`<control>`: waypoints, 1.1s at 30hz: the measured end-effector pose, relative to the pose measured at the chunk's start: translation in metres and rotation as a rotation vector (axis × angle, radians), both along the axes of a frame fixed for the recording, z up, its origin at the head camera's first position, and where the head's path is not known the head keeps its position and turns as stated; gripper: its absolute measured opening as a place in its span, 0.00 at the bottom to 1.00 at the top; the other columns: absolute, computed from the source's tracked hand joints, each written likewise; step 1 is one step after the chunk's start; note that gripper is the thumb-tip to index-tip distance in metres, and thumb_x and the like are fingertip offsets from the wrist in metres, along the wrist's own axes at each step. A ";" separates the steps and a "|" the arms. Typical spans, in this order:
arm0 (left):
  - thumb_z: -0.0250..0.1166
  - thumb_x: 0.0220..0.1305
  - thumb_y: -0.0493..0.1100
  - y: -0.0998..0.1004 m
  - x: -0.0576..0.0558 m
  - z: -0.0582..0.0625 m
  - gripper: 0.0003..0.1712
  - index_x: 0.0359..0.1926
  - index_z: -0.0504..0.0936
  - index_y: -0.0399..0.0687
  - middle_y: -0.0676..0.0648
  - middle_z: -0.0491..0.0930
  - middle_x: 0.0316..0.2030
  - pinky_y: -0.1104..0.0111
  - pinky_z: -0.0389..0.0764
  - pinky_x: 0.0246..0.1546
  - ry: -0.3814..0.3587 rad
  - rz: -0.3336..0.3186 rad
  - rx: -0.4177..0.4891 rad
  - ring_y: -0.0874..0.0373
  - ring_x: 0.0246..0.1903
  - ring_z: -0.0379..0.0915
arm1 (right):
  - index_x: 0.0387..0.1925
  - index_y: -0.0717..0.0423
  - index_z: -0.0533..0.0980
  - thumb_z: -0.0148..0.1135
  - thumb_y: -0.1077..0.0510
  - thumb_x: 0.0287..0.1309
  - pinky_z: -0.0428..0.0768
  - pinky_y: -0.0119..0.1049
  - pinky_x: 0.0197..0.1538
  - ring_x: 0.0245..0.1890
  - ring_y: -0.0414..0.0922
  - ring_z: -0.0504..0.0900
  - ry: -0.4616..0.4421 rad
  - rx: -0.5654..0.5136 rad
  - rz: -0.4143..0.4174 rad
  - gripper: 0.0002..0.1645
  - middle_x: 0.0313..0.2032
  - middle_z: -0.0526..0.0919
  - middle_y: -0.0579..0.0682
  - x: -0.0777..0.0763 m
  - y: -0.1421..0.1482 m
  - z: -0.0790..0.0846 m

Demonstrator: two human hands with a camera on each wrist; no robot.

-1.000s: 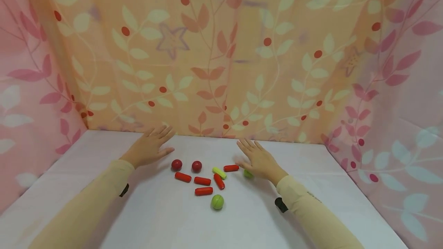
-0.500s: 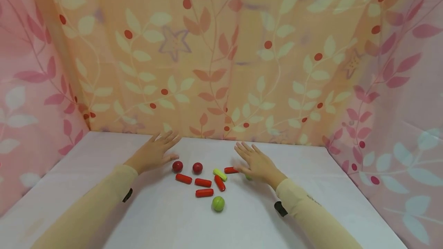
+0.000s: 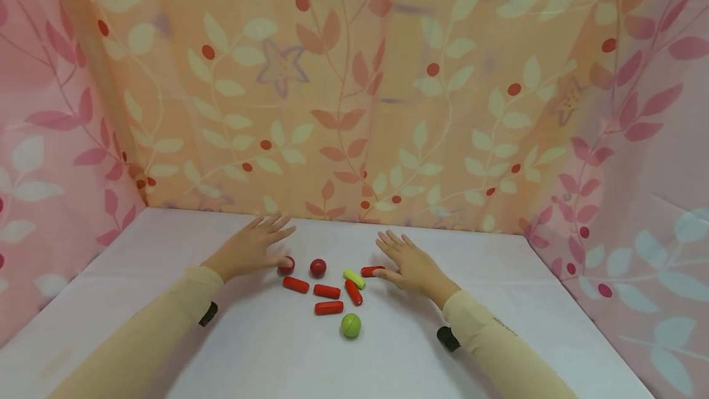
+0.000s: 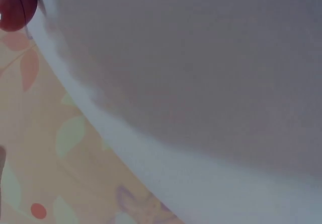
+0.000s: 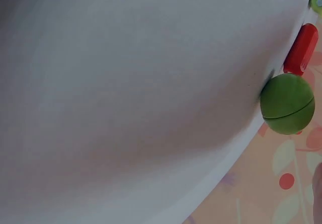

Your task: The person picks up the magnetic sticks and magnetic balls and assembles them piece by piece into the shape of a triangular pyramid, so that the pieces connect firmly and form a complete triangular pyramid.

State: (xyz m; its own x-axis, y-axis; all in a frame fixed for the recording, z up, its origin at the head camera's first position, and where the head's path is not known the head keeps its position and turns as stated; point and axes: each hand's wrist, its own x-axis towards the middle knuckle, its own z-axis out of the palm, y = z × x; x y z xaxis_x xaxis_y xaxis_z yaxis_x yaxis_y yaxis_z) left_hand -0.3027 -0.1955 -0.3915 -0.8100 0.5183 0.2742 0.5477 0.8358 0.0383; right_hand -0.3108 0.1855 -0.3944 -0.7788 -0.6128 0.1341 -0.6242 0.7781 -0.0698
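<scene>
My left hand [image 3: 252, 248], fingers spread, hovers over the table's left side, its thumb overlapping a red ball [image 3: 284, 268] in the head view. That ball, with a dark seam, also shows in the left wrist view [image 4: 19, 7]. Fingers straight and holding nothing, my right hand [image 3: 412, 268] is at the right, its thumb overlapping the end of a red stick-like piece [image 3: 370, 271]. A green ball [image 5: 288, 103], hidden behind this hand in the head view, appears in the right wrist view. Between the hands lie a second red ball [image 3: 318, 268] and a yellow-green stick-like piece [image 3: 354, 279].
Several more red pieces [image 3: 329, 308] lie mid-table, with another green ball [image 3: 351, 326] in front of them. The white-covered table [image 3: 266, 362] is bounded by a floral curtain [image 3: 343, 91] behind and pink floral cloth [image 3: 626, 140] at the sides.
My left hand has moved right, its thumb now overlapping the left red ball. My right hand has shifted slightly left, covering the green ball behind it. The pieces keep their arrangement.
</scene>
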 end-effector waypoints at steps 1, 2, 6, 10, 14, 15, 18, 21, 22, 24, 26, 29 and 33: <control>0.63 0.60 0.68 0.001 0.001 0.000 0.46 0.72 0.68 0.47 0.41 0.59 0.75 0.45 0.58 0.72 -0.034 0.007 0.022 0.39 0.75 0.53 | 0.73 0.56 0.62 0.55 0.34 0.65 0.51 0.54 0.77 0.77 0.53 0.55 -0.005 -0.012 0.003 0.45 0.75 0.61 0.55 -0.001 -0.001 0.000; 0.63 0.60 0.68 0.002 0.002 -0.001 0.46 0.72 0.67 0.48 0.41 0.58 0.75 0.45 0.60 0.71 -0.075 0.017 0.047 0.40 0.74 0.54 | 0.73 0.56 0.63 0.56 0.34 0.65 0.51 0.53 0.78 0.77 0.53 0.56 -0.015 -0.027 0.003 0.45 0.75 0.62 0.55 -0.001 -0.001 -0.001; 0.65 0.59 0.68 0.006 0.007 -0.002 0.48 0.73 0.65 0.52 0.43 0.58 0.76 0.44 0.67 0.66 -0.208 0.065 0.147 0.39 0.72 0.60 | 0.70 0.53 0.68 0.61 0.36 0.62 0.54 0.56 0.76 0.76 0.56 0.59 -0.086 -0.111 -0.022 0.42 0.73 0.65 0.53 -0.002 -0.004 -0.001; 0.67 0.58 0.66 0.010 0.010 0.001 0.47 0.73 0.66 0.49 0.41 0.61 0.74 0.41 0.64 0.67 -0.274 0.099 0.205 0.37 0.71 0.61 | 0.68 0.52 0.71 0.70 0.41 0.57 0.61 0.59 0.72 0.73 0.61 0.62 -0.184 -0.246 -0.065 0.41 0.71 0.68 0.52 -0.001 -0.007 0.002; 0.68 0.58 0.66 0.013 0.011 0.004 0.47 0.72 0.67 0.49 0.39 0.64 0.73 0.41 0.63 0.68 -0.309 0.137 0.225 0.37 0.71 0.60 | 0.65 0.54 0.74 0.74 0.49 0.54 0.66 0.57 0.70 0.71 0.57 0.67 -0.256 -0.360 -0.095 0.37 0.68 0.73 0.52 0.001 -0.011 0.006; 0.67 0.58 0.66 0.013 0.012 0.005 0.47 0.72 0.67 0.49 0.39 0.64 0.72 0.41 0.63 0.68 -0.319 0.146 0.230 0.36 0.71 0.60 | 0.64 0.54 0.75 0.74 0.50 0.54 0.67 0.56 0.70 0.70 0.56 0.69 -0.259 -0.369 -0.104 0.37 0.67 0.74 0.52 0.001 -0.011 0.007; 0.68 0.57 0.66 0.014 0.013 0.006 0.47 0.72 0.68 0.49 0.38 0.65 0.71 0.40 0.64 0.67 -0.371 0.175 0.286 0.36 0.70 0.62 | 0.63 0.54 0.76 0.74 0.51 0.53 0.70 0.57 0.68 0.68 0.57 0.72 -0.300 -0.426 -0.141 0.35 0.64 0.78 0.53 0.000 -0.012 0.007; 0.68 0.57 0.66 0.015 0.014 0.005 0.47 0.72 0.68 0.49 0.38 0.68 0.70 0.40 0.67 0.65 -0.419 0.206 0.359 0.37 0.68 0.64 | 0.61 0.54 0.77 0.75 0.53 0.52 0.71 0.55 0.67 0.66 0.58 0.74 -0.366 -0.498 -0.185 0.33 0.61 0.80 0.55 -0.001 -0.013 0.007; 0.68 0.57 0.66 0.015 0.014 0.005 0.47 0.72 0.68 0.50 0.37 0.69 0.69 0.40 0.69 0.63 -0.432 0.221 0.379 0.37 0.67 0.66 | 0.60 0.54 0.78 0.75 0.53 0.52 0.71 0.56 0.67 0.65 0.59 0.74 -0.387 -0.522 -0.205 0.32 0.60 0.80 0.55 -0.002 -0.013 0.006; 0.68 0.57 0.66 0.015 0.013 0.004 0.47 0.72 0.67 0.52 0.36 0.71 0.67 0.41 0.72 0.61 -0.442 0.235 0.410 0.38 0.62 0.71 | 0.58 0.53 0.80 0.76 0.53 0.51 0.71 0.57 0.67 0.64 0.59 0.75 -0.406 -0.545 -0.251 0.31 0.58 0.82 0.55 -0.003 -0.013 0.005; 0.68 0.58 0.64 0.016 0.012 0.004 0.46 0.73 0.66 0.54 0.34 0.71 0.66 0.41 0.74 0.59 -0.442 0.240 0.426 0.38 0.59 0.73 | 0.56 0.53 0.81 0.77 0.53 0.49 0.71 0.58 0.66 0.63 0.59 0.76 -0.410 -0.541 -0.298 0.30 0.56 0.83 0.54 -0.005 -0.013 0.005; 0.68 0.59 0.61 0.017 0.010 0.004 0.44 0.73 0.65 0.56 0.31 0.71 0.65 0.42 0.75 0.57 -0.438 0.235 0.442 0.36 0.58 0.75 | 0.54 0.53 0.82 0.78 0.52 0.47 0.72 0.58 0.64 0.60 0.57 0.77 -0.418 -0.526 -0.348 0.29 0.54 0.85 0.53 -0.008 -0.012 0.007; 0.68 0.59 0.61 0.020 0.009 0.003 0.44 0.74 0.65 0.56 0.31 0.71 0.65 0.40 0.73 0.59 -0.458 0.250 0.471 0.34 0.62 0.71 | 0.53 0.54 0.83 0.77 0.54 0.48 0.74 0.54 0.64 0.58 0.53 0.80 -0.458 -0.574 -0.373 0.27 0.52 0.86 0.53 -0.011 -0.011 0.005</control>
